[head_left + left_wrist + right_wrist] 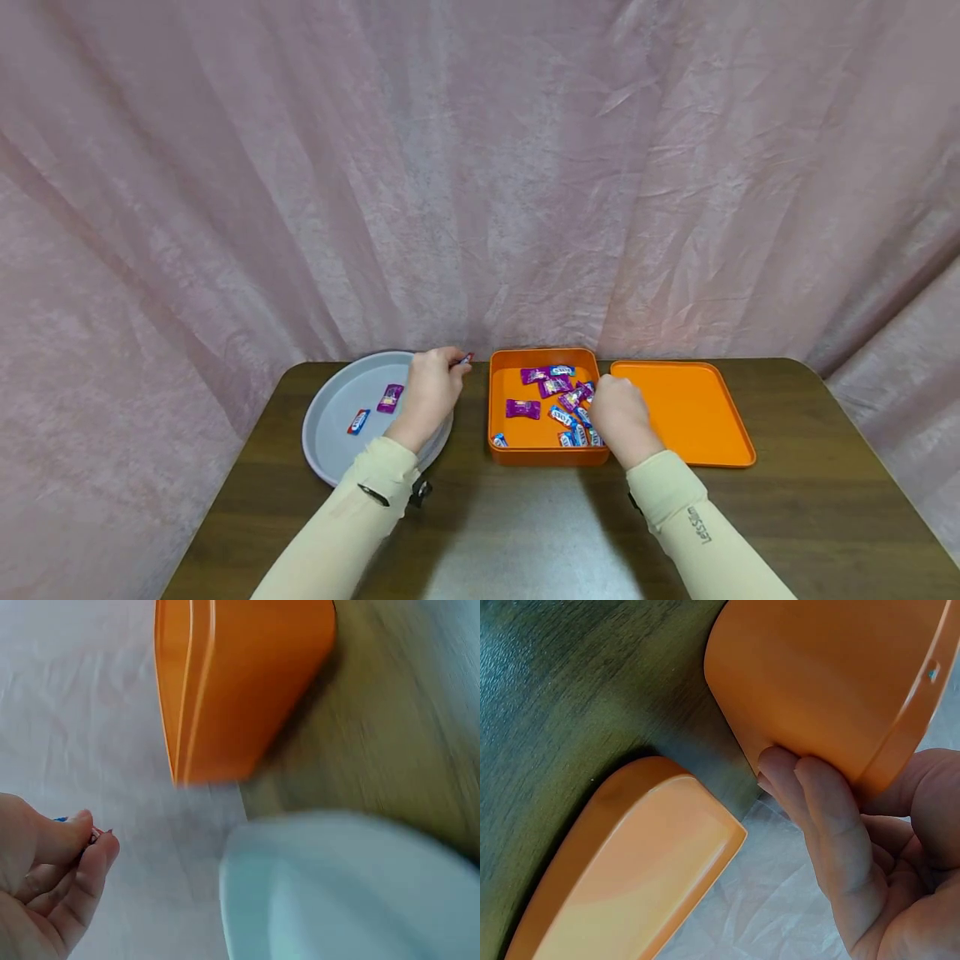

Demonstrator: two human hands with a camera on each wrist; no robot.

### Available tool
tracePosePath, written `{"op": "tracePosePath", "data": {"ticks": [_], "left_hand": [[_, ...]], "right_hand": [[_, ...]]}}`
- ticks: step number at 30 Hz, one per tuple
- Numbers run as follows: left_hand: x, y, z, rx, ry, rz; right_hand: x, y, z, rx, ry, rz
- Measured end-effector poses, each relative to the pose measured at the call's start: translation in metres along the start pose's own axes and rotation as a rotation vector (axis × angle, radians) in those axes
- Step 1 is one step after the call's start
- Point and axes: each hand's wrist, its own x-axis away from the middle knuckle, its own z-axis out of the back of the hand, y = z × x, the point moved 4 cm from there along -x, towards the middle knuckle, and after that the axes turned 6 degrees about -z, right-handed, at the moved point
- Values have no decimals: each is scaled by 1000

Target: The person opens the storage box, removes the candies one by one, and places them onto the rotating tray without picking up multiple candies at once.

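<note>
My left hand [431, 392] is above the right rim of a round grey tray [324, 433], pinching a small red-and-blue wrapped candy [467, 358] between thumb and fingers. In the left wrist view that candy [96, 835] is mostly hidden by the fingertips. One purple-wrapped candy [390, 398] and one blue, white and red candy [358, 422] lie in the tray. My right hand [619, 418] grips the right wall of an orange box [540, 457], fingers outside and thumb over the rim, as the right wrist view shows. Several purple candies [522, 408] and blue-and-white candies [562, 417] lie in it.
An orange lid [693, 412] lies on the wooden table [817, 492] right of the box, partly behind my right hand. A pink curtain [480, 183] hangs along the table's back edge.
</note>
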Motion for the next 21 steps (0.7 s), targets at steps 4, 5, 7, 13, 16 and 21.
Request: {"op": "tracePosePath", "data": {"ticks": [4, 5, 7, 13, 16, 21], "left_hand": [[2, -34, 20, 10, 16, 102], [2, -42, 24, 12, 15, 128], [5, -57, 32, 18, 13, 171], [17, -96, 44, -7, -39, 299], [23, -107, 45, -52, -81, 340], [29, -112, 38, -85, -214, 349]], "right_hand": [[0, 0, 0, -1, 4, 5], [0, -1, 0, -4, 3, 5], [0, -1, 0, -6, 0, 8], [1, -1, 2, -7, 2, 11], [1, -1, 2, -5, 8, 16], [2, -1, 2, -4, 7, 21]]}}
